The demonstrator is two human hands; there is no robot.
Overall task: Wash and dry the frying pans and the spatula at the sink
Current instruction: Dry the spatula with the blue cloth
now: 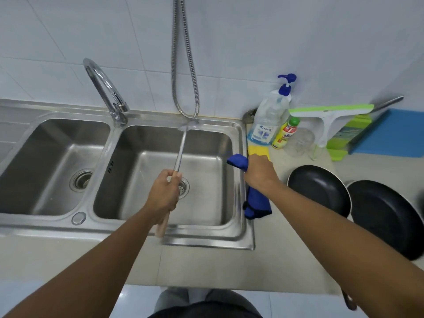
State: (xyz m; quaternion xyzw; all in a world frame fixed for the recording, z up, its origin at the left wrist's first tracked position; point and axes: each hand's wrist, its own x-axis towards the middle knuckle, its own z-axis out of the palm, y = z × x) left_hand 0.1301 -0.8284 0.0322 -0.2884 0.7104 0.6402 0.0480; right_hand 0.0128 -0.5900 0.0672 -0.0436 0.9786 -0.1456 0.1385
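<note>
Two hands at the sink (pixel 243 228), spatula (pixel 181 148) and blue cloth (pixel 257 203) in grip.
Left hand (pixel 164 193) curled round the spatula's wooden handle, blade ahead over the basin; right hand (pixel 258 171) clenched on the cloth, draped below it; frying pan (pixel 319 189) just right, second pan (pixel 385 214) beyond.

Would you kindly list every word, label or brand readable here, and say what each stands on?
"Kassa": blue label on the clear plastic pump bottle with blue pump.
Small yellow plastic bottle with green cap: red logo, too blurred to read.
Flat green box by the wall: print too small to read.
</note>
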